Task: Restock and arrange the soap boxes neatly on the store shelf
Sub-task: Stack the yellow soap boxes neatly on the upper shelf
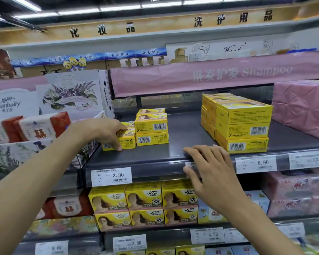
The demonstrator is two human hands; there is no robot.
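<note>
1. The long dark grey metal shelf (184, 137) is the biggest thing. It has a wide bare gap in the middle, so I think a lot of filling is left to do.
2. A big pink wrapped bundle (302, 107) sits at the far right end of the shelf.
3. Just beside it stands a tall pile of yellow card soap boxes (243, 126). It is three high and close to the front edge. This pile looks done.
4. Well apart, toward the left, is a small pile of two yellow soap boxes (151, 129).
5. Touching that pile on its left are the low yellow soap boxes (127, 142). They sit nearer the front, so this row is not yet neat.
6. The left hand (107, 133) holds these low boxes. Its grip is clamped on them, fingers on top and thumb at the front.
7. The right hand (210, 168) lies on the front edge of the shelf. Its grip is apart, fingers flat, holding nothing.
8. A white price tag (111, 176) reads 3.80.
</note>
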